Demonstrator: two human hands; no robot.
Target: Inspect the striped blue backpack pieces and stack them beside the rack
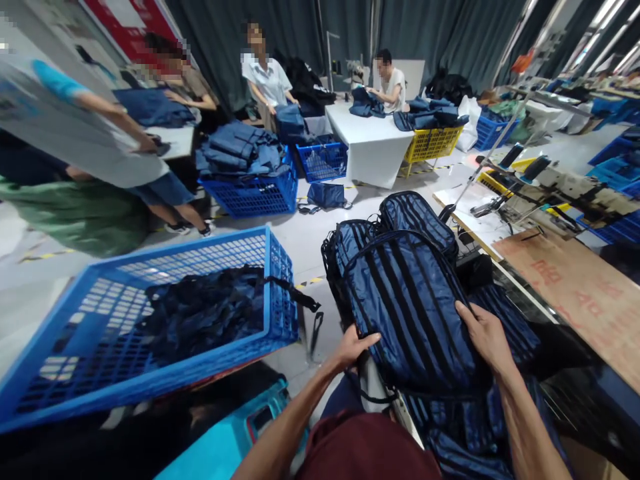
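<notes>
A dark blue backpack panel (405, 307) with black vertical straps and black edging is held up in front of me. My left hand (356, 347) grips its lower left edge, thumb on the front face. On the right edge, my right hand (483, 330) has its thumb on the front and its fingers tucked behind. Similar blue striped pieces lie behind it, one at the top (417, 220), and more lie beneath it (470, 427). The back of the held piece is hidden.
To my left stands a blue plastic crate (280, 320) with dark straps and fabric inside. A sewing machine (565, 183) and brown cardboard (575, 293) are on the right. Further crates of blue pieces (250, 193) stand ahead, where several people work at tables.
</notes>
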